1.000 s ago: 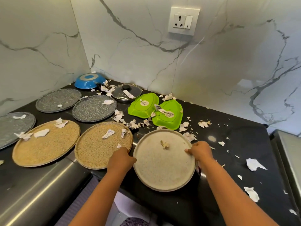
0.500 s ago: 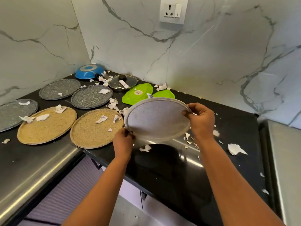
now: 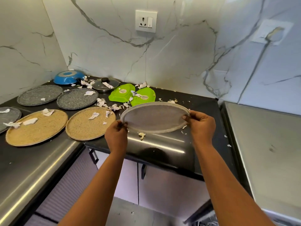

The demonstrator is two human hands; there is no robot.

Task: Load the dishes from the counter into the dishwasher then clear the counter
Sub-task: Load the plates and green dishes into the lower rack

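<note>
- The pale grey plate (image 3: 154, 117) lay flat near the front edge of the desk (image 3: 203, 103) a second ago, with a paper scrap on it. It is now lifted clear and held in the air above that same spot, its face tipped toward the person.
- The plate's face is now bare. A crumpled scrap (image 3: 141, 135) lies on the desk just under its near rim, so it seems to have been shaken off.
- I judge this as the first dish freed for loading. The two tan plates (image 3: 90, 123), the green plates (image 3: 121, 94), the blue pan (image 3: 68, 77) and the glass lid (image 3: 105, 84) are all on the desk among torn paper.
- No dishwasher is plainly in view, so I cannot tell where the plate must go.
- The left hand (image 3: 116, 136) pinches the plate's left rim, its fingers (image 3: 121, 126) clamped on the edge.
- The right hand (image 3: 201, 126) grips the right rim, thumb on top and fingers curled beneath.
- Both forearms reach forward from below, well apart.
</note>
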